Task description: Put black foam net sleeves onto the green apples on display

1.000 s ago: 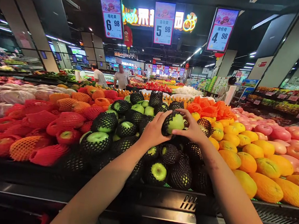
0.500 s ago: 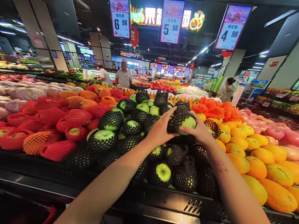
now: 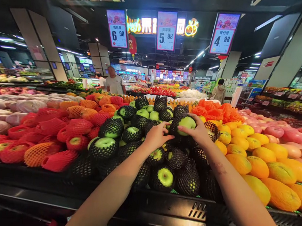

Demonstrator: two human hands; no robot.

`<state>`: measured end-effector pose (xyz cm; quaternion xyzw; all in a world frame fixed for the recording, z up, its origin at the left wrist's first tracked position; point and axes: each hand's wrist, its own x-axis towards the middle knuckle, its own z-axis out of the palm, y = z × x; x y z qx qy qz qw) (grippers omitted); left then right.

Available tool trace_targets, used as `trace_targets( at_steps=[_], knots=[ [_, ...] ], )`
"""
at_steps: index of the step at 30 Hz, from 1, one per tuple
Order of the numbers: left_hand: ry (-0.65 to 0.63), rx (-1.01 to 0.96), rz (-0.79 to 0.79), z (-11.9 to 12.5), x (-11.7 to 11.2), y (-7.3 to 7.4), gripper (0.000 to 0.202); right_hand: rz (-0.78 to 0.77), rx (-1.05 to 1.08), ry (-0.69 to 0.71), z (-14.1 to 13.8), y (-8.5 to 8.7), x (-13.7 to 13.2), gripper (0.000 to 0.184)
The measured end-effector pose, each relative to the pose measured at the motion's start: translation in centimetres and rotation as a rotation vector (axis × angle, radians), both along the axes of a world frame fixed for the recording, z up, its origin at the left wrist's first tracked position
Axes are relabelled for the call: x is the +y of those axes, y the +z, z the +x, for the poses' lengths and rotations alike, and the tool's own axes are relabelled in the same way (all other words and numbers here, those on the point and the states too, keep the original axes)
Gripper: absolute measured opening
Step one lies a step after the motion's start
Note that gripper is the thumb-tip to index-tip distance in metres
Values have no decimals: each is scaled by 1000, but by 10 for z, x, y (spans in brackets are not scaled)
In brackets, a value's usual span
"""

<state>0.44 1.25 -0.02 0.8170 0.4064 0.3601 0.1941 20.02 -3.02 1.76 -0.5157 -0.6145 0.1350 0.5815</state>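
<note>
My right hand (image 3: 199, 131) grips a green apple (image 3: 187, 124) in a black foam net, its thumb across the bare front of the fruit. To the left of that apple is my left hand (image 3: 157, 136), thumb and forefinger apart with nothing between them; whether a fingertip brushes the net I cannot tell. Beneath both hands lies a pile of green apples in black nets, among them one with its stem end facing me (image 3: 165, 177) and a larger one (image 3: 103, 147) at the left.
Apples in red nets (image 3: 79, 126) are heaped to the left, oranges (image 3: 264, 156) to the right, with pink apples (image 3: 294, 135) beyond them. A black slotted display edge (image 3: 170, 205) runs along the front. Price screens (image 3: 166, 30) hang overhead. Several people (image 3: 115, 84) stand farther back.
My left hand has come off the apple and drawn back to the left and down. The right hand still holds the apple. The view has tilted up slightly.
</note>
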Motion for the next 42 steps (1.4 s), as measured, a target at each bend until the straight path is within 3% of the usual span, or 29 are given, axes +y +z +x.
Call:
trace_targets(
  at_steps=[4,7,11,13,18,21,23,29,32,36,42],
  knots=[
    [-69,-9,287,1,-5,-1,93,57,-49,16,2,0,-1,79],
    [-194,-25,482,2,-6,-2,93,24,8,119,3,0,-1,79],
    [-241,-10,660,-1,-4,-3,99,-107,-48,370,2,-1,-3,77],
    [-277,26,749,-3,-4,-2,100,-135,-98,416,1,-1,-4,73],
    [-369,128,745,-2,-9,-2,92,-104,-140,397,2,-3,-3,63],
    [-262,41,651,-3,-11,4,89,-174,-65,440,3,-3,-3,70],
    [-116,-96,634,-10,-7,13,87,-202,37,508,3,-2,-5,72],
    [613,-678,692,-72,27,41,82,-141,126,540,5,3,-5,62],
    [819,-782,557,-98,45,39,87,-151,100,544,4,2,-4,64],
    [825,-688,298,-94,60,28,91,-149,96,532,4,2,-5,63],
    [503,-333,219,-60,65,18,86,-126,102,508,4,4,-6,62]
  ],
)
